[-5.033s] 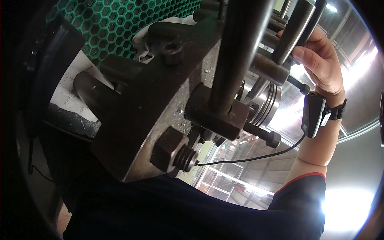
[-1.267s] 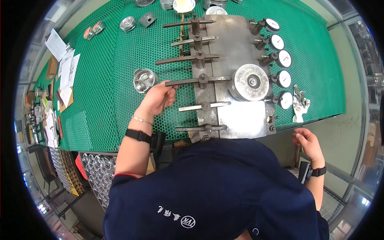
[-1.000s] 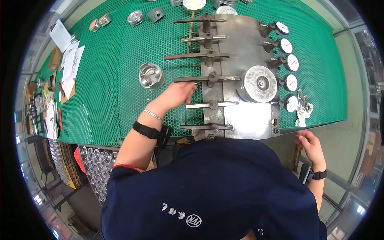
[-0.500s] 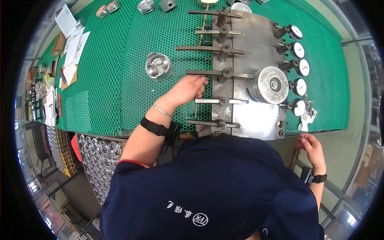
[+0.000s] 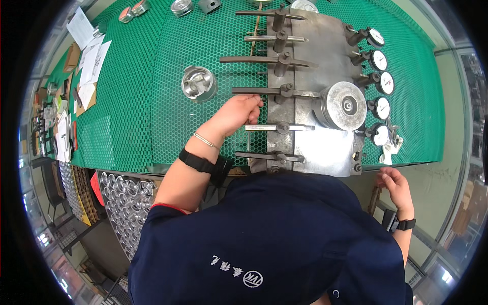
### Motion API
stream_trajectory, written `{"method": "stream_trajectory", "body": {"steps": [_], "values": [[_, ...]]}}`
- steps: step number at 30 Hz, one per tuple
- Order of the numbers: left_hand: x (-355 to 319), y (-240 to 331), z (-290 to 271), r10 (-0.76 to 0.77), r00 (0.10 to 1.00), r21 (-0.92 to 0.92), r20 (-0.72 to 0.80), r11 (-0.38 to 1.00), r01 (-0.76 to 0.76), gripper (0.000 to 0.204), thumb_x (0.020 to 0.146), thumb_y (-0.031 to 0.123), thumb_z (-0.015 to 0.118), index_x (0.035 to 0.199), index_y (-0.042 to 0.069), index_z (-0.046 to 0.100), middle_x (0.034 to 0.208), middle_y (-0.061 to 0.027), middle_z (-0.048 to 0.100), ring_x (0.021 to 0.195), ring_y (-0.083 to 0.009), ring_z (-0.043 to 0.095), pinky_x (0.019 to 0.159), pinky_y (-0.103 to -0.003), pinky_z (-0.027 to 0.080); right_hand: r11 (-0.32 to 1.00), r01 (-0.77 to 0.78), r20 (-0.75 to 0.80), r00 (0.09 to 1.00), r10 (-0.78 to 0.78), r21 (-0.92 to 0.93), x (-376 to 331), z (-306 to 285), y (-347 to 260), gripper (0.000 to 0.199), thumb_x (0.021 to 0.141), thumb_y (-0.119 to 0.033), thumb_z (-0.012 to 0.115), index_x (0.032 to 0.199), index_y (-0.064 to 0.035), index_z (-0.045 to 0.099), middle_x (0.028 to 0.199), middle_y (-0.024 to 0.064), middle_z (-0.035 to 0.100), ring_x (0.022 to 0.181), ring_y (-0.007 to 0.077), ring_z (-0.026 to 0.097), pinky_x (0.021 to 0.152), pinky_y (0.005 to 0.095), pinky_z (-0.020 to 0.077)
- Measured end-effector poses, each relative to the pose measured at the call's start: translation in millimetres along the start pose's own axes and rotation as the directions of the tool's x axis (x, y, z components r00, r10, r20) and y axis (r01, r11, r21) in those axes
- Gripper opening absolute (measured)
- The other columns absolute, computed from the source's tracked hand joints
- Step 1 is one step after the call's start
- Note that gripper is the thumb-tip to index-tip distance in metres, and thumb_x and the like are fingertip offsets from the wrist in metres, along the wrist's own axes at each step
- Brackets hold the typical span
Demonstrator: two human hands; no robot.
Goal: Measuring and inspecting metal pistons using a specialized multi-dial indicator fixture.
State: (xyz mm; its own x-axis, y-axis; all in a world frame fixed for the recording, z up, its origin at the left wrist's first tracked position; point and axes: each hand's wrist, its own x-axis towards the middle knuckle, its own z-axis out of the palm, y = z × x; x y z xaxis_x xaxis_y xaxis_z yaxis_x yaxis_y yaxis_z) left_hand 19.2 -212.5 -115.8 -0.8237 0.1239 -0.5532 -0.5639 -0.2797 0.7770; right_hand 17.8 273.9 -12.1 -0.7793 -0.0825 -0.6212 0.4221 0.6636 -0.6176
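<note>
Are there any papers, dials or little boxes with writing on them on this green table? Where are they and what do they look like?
Round dials: a column on the right side of the metal plate, white faces, dark rims.
Paper sheets: far left of the green mat, white, overlapping.
Small tins: top left, red and silver; too small to tell more.
Paper tag: beside the lowest dial, white, crumpled.

Location: factory inspection workshop | Evidence: workbench covered in green honeycomb matting | grey steel gauging fixture with row of round white dial gauges | shiny machined metal pistons | rack of silvery round parts below bench edge
</note>
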Motion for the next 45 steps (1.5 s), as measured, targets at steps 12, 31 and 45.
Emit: {"method": "stream_trajectory", "body": {"steps": [12,31,45], "values": [[0.5,-37.7,13.3,0.562,0.823,0.586,-0.084,0.696,-0.415,0.024,0.101,0.022,0.042,0.109,0.001,0.048,0.065,-0.0068,0.052,0.058,-0.0144,0.049,0.053,-0.032,0.040,0.999,-0.015,-0.007,1.000,0.014,-0.029,2.5,2.4,-2.9,0.032,0.096,-0.017,0.057,0.121,0.0026,0.056,0.102,0.0091,0.067,0.088,0.0152,0.064,0.079,0.0290,0.0515],[-3.6,-49.9,-2.6,0.497,0.868,0.771,0.028,0.542,-0.335,0.017,0.100,0.021,0.041,0.102,0.004,0.045,0.069,-0.0119,0.057,0.062,-0.0312,0.058,0.060,-0.042,0.046,0.998,-0.043,-0.042,0.998,0.044,0.034,8.1,-5.1,3.9,0.029,0.096,-0.016,0.058,0.118,0.0020,0.058,0.099,0.0066,0.067,0.082,0.0128,0.062,0.076,0.0273,0.0506],[-114.6,17.2,-50.7,0.633,0.531,0.529,-0.564,0.770,-0.357,0.024,0.101,0.024,0.040,0.098,0.005,0.055,0.065,0.0013,0.045,0.056,-0.0096,0.043,0.051,-0.025,0.036,0.936,0.348,0.156,0.929,-0.337,-0.050,-30.0,30.2,-89.3,0.020,0.089,-0.007,0.063,0.108,-0.0003,0.062,0.093,0.0041,0.067,0.086,0.0097,0.061,0.078,0.0253,0.0491]]}}
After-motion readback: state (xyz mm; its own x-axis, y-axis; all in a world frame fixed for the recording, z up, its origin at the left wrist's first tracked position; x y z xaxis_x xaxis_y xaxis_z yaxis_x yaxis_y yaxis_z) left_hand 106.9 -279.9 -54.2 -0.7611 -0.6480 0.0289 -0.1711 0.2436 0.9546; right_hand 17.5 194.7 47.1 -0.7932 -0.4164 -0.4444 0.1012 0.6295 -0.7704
